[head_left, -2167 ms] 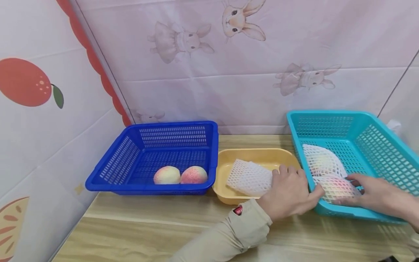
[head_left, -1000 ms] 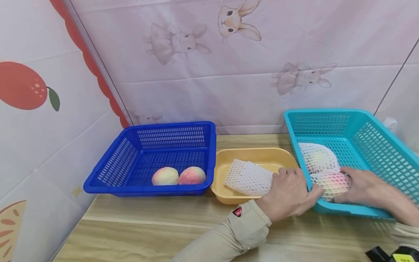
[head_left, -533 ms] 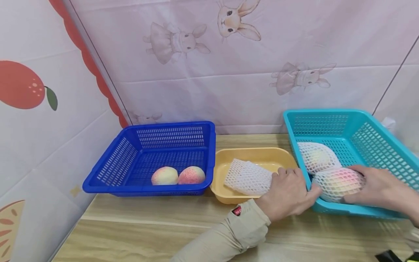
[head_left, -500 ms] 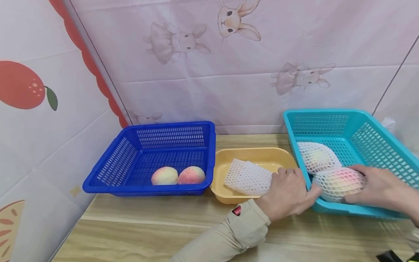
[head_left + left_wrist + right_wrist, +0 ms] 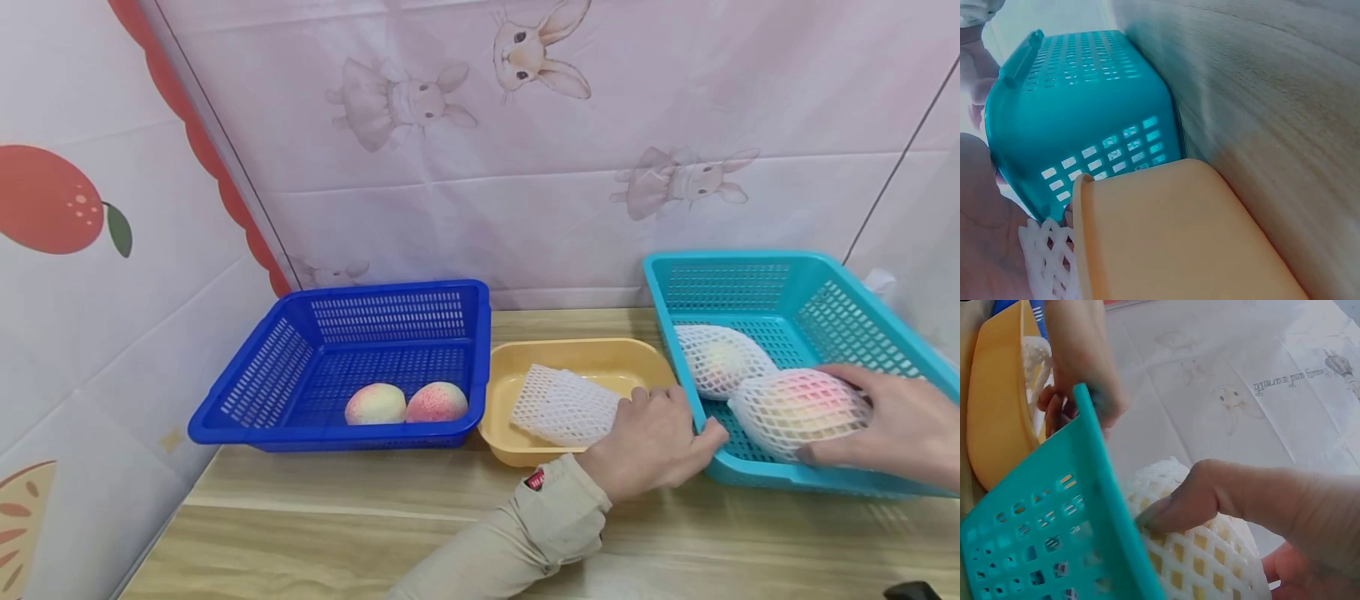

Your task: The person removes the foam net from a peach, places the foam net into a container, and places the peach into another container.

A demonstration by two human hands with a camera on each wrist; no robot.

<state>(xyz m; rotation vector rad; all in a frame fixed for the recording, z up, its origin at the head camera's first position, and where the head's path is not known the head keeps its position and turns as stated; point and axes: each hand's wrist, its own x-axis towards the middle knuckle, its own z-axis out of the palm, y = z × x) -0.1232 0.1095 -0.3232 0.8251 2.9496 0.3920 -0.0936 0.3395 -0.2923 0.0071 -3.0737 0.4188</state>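
In the head view my right hand holds a pink-and-yellow peach in a white foam net, its thumb and fingers around one end. This peach is inside the teal basket, close beside another netted peach. My left hand grips the teal basket's left rim, thumb over the edge and fingers curled on the outer side above the yellow tray. Empty foam nets lie in that tray. The right wrist view shows my right thumb pressing the net of the held peach.
At the left stands a blue basket with two bare peaches near its front wall. The yellow tray sits between both baskets on the wooden table. A printed wall cloth hangs behind.
The right hand has shifted to the right with the netted peach, drawing it away from the basket's left wall. The left hand stays on the rim.
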